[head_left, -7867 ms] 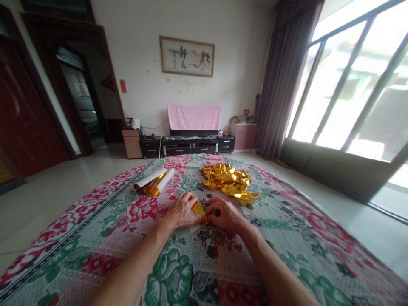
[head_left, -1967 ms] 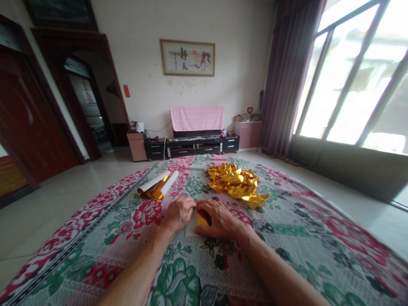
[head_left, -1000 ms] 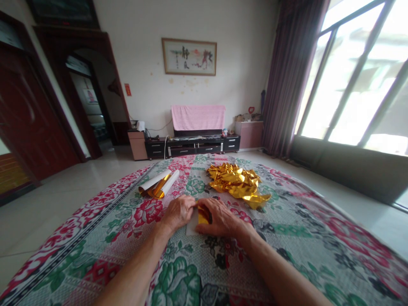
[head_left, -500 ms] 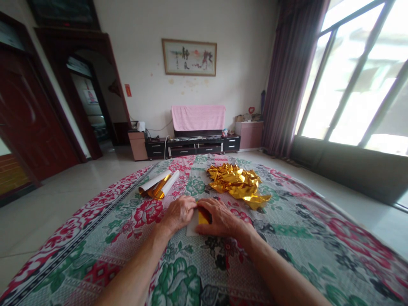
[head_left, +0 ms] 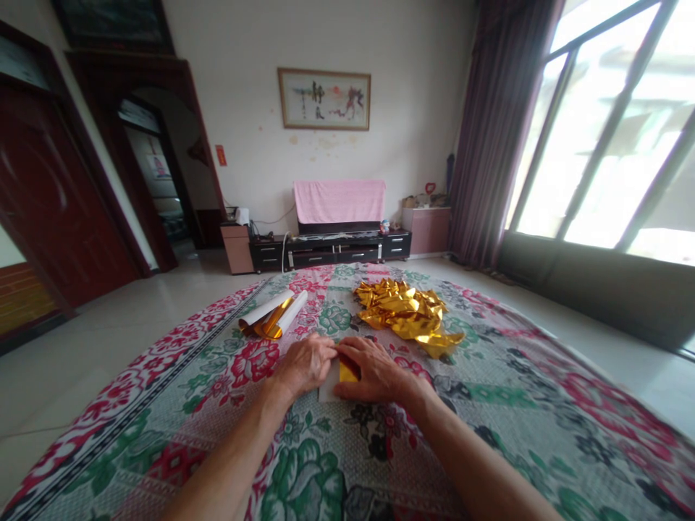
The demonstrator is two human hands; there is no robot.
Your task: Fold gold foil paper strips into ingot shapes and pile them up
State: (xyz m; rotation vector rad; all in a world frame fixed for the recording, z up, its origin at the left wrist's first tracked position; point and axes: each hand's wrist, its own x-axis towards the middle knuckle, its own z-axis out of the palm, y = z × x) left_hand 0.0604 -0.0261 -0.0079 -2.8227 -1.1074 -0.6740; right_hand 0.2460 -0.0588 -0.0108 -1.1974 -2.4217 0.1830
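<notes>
Between my hands on the patterned tablecloth lies a sheet of gold foil paper (head_left: 348,373), its pale back showing at the left and a gold part folded over. My left hand (head_left: 310,364) pinches the paper's far edge with bent fingers. Curved over its right side, my right hand (head_left: 372,370) grips the fold, with fingertips meeting those of the left at the top. Part of the paper is hidden under both hands. Past my left hand rest curled sheets of gold paper (head_left: 274,316) with white backs. A heap of folded gold foil pieces (head_left: 405,311) lies beyond my right hand.
A floral tablecloth (head_left: 217,405) covers the round table. Across the room stands a low black cabinet (head_left: 337,253) with a pink cloth (head_left: 339,201) draped above it. A curtain (head_left: 483,145) and large window are at the right, doors at the left.
My hands keep the same hold on the paper, with hardly any movement. The whole view has shifted very slightly.
</notes>
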